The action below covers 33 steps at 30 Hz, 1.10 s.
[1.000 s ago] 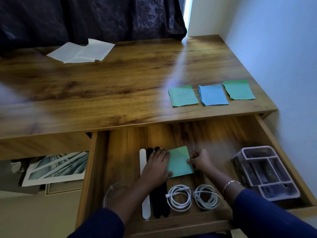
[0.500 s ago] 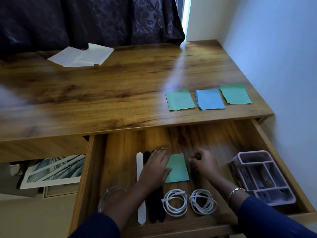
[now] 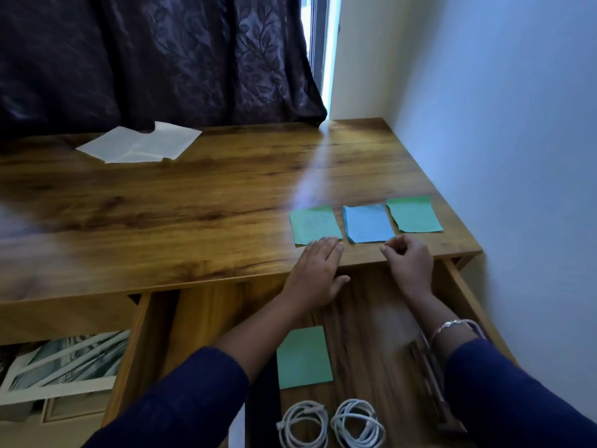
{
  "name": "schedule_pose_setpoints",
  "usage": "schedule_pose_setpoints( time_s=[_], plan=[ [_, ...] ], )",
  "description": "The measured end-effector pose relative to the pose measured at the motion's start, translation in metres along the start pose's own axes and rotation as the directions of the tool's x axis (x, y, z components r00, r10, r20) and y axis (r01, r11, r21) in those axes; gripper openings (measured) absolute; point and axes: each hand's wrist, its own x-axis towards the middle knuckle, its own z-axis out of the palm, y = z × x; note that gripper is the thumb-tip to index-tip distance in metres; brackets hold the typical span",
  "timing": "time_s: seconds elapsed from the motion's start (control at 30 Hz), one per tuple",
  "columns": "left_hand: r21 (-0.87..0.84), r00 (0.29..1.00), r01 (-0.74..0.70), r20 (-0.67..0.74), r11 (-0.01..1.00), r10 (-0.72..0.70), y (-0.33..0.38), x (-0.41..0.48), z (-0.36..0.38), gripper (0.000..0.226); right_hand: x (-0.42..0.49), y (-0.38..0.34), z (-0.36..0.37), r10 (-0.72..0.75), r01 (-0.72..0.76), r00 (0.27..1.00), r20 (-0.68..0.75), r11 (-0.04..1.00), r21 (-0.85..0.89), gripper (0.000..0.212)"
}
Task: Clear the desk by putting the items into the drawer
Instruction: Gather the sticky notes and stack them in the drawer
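While the left hand [image 3: 315,273] lies flat, fingertips [image 3: 324,243] on the nearest green note [image 3: 315,224], probably to slide it off the counter [image 3: 193,221] edge, the right hand [image 3: 408,263] is curled, empty, before the blue notes [image 3: 368,223]. Behind both wrists, 1 stowed green note [image 3: 303,357] lies in the open drawer [image 3: 371,318].

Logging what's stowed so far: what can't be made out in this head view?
Head view only:
- Dark object at right of the drawer: blurred, mostly behind the right sleeve.
- White cable coils: cut off by the bottom edge.
- Left green note: markings too faint to read.
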Motion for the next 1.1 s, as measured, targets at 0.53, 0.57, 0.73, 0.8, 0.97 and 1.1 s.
schedule_pose_setpoints(
  time_s=[0.53, 0.57, 0.73, 0.8, 0.97, 1.1],
  plan=[
    [0.100, 0.968, 0.064, 0.236, 0.993, -0.086, 0.013, 0.051, 0.017, 0.077, 0.058, -0.006, 0.008, 0.390, -0.390, 0.920, -0.038, 0.921, 0.015, 0.018],
    [0.097, 0.968, 0.068, 0.233, 0.993, -0.089, 0.013, 0.051, 0.017, 0.077, 0.058, -0.007, 0.008, 0.391, -0.391, 0.920, -0.035, 0.920, 0.018, 0.020],
    [0.066, 0.972, 0.093, 0.209, 0.994, -0.104, 0.013, 0.050, 0.019, 0.076, 0.057, -0.014, 0.009, 0.274, -0.275, 0.961, -0.034, 0.961, -0.019, 0.020],
    [0.039, 0.978, 0.101, 0.181, 0.994, -0.107, 0.013, 0.048, 0.020, 0.075, 0.055, -0.015, 0.004, 0.252, -0.252, 0.967, -0.023, 0.968, 0.014, 0.020],
    [-0.059, 0.998, 0.065, 0.017, 0.996, -0.064, 0.015, 0.028, 0.017, 0.072, 0.039, -0.013, -0.015, 0.309, -0.312, 0.950, 0.054, 0.919, 0.241, 0.021],
    [-0.123, 0.998, 0.011, -0.053, 0.992, -0.017, 0.012, 0.002, 0.017, 0.075, 0.012, -0.002, -0.028, 0.350, -0.400, 0.915, 0.201, 0.856, 0.328, 0.011]
  ],
)
